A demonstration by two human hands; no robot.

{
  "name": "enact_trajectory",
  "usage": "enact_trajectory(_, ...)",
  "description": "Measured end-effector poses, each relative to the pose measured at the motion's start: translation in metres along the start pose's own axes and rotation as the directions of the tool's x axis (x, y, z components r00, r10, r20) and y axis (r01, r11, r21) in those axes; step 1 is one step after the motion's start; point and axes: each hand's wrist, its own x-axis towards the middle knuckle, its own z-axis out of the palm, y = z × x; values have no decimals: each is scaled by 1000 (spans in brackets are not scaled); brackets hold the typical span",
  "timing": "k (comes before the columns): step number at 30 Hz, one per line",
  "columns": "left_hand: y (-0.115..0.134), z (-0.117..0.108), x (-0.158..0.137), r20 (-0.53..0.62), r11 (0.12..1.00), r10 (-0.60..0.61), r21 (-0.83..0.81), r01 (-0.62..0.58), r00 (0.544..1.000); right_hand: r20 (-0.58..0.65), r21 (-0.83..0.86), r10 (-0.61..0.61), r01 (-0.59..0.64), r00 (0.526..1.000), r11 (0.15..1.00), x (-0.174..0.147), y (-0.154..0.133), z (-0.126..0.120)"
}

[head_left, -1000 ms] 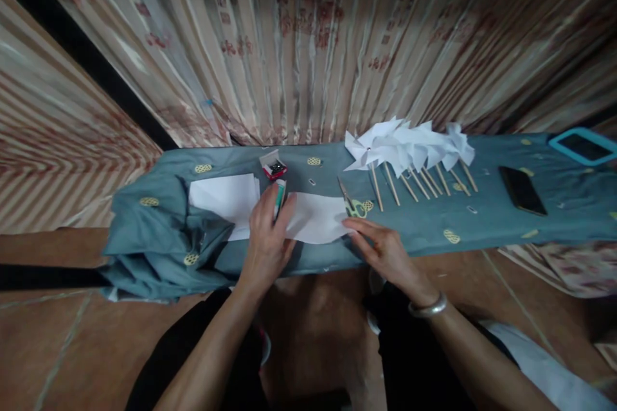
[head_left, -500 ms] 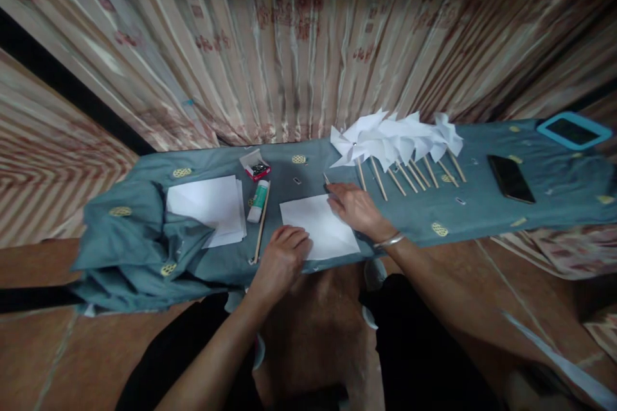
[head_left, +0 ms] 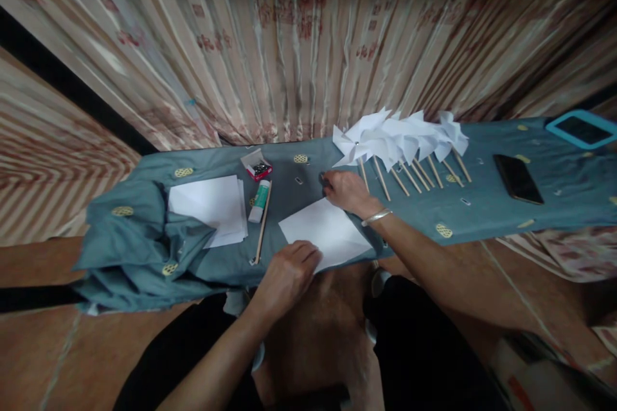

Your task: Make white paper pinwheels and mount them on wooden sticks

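Note:
A square white sheet of paper (head_left: pixel 332 231) lies turned at an angle near the table's front edge. My left hand (head_left: pixel 292 266) has its fingers closed over the sheet's near left edge. Beyond the far corner of the sheet, my right hand (head_left: pixel 348 191) is closed, with a small dark thing at its fingertips, too small to name. Right of it, several white paper pinwheels (head_left: pixel 385 138) on wooden sticks lie in an overlapping row. To the left are a glue stick (head_left: pixel 260 201), a wooden stick (head_left: pixel 263 225) and an open red-and-white box (head_left: pixel 257 165) of small metallic pieces.
A stack of white paper (head_left: pixel 209 205) sits on the left of the green tablecloth (head_left: pixel 424 205), partly under its bunched folds. A dark phone (head_left: pixel 518 178) and a blue-framed device (head_left: pixel 583 128) lie at the right. A patterned curtain (head_left: pixel 289 45) hangs behind the table.
The sheet has turned and shifted slightly toward me and right. My right hand has moved off it, away from me. My left hand has shifted slightly right and nearer. The thin pointed tip no longer shows.

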Motion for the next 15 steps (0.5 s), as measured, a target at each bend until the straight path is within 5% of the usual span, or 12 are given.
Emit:
enact_trajectory(6,5,13,6,-102,991,-36,-133,22,994,-35,29,-27,28,999,999,-8,6,-16)
enact_trajectory(8,2,16,11,-162,970,-119,-230,80,980,-107,204,-30,51,994,978,-30,7,-23)
enact_trajectory(12,-6,12,19,-198,886,-305,-417,201,931,-68,673,-191,187,979,716,-87,1,-26)
enact_trajectory(15,-9,7,19,-158,826,-390,-496,268,907,-120,699,-105,159,987,697,-113,-5,-14)
